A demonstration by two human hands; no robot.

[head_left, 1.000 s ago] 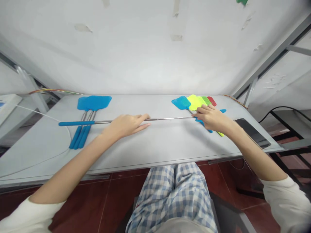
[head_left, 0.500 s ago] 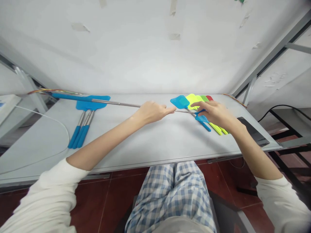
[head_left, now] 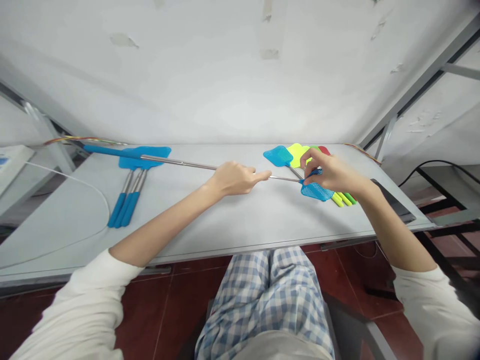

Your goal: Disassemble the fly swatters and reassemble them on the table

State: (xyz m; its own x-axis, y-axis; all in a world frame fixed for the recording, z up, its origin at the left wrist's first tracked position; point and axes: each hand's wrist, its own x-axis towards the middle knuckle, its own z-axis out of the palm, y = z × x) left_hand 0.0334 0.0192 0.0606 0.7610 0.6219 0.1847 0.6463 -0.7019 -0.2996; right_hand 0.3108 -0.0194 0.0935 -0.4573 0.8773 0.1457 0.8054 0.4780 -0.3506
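A telescopic fly swatter (head_left: pixel 317 191) with a blue mesh head, a long metal rod and a blue handle is stretched out across the table. My left hand (head_left: pixel 238 179) is closed around its rod near the middle. At the neck, my right hand (head_left: pixel 326 172) pinches the base of the mesh head, which is tilted. Below and behind my right hand lie a blue swatter (head_left: pixel 278 156), yellow swatters (head_left: pixel 296 152) and a red swatter (head_left: pixel 324 149), partly hidden by the hand. To the left, several blue swatters (head_left: pixel 150 156) lie side by side with short rods and blue grips.
The light grey table (head_left: pixel 225 225) stands against a white wall. A dark flat panel (head_left: pixel 393 202) lies at its right end. At the left are a white device (head_left: pixel 13 162) and a thin white cable (head_left: pixel 90 187). Metal frame bars rise at both sides.
The mesh head in my right hand has turned, showing more of its face toward me. My right fingers have closed into a tighter pinch at the neck. My left hand stays nearly in place.
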